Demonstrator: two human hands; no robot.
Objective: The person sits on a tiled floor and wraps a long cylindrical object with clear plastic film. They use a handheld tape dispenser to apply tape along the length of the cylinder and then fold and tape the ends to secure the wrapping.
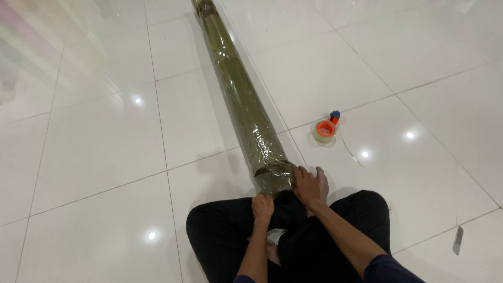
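A long olive-green roll (238, 89) wrapped in clear plastic film lies on the glossy white tiled floor (99, 147), running from the top centre of the frame down to the lower middle, where its near end rests against the lap of a seated person in black trousers (225, 236). The legs are folded, knees spread to the lower left and lower right of centre.

The left hand (262, 206) sits just below the near end of the roll at its lower left edge; its grip is clenched, fingers curled tight on the edge of the wrapping there. The forearm rises almost straight from the bottom edge of the frame, bare to a dark blue sleeve.

The right hand (308, 186) lies flat against the right side of the roll's end, palm pressed to the film and fingers spread upward, not closed round anything. Its forearm comes in on a slant from the lower right, with a dark blue sleeve (387, 270) at the elbow.

Right of the roll, in the middle of the frame, a roll of clear tape on an orange dispenser (326, 127) with a blue tip rests on the floor, well apart from both hands. A thin loose strip (350, 150) trails from it toward the lower right.
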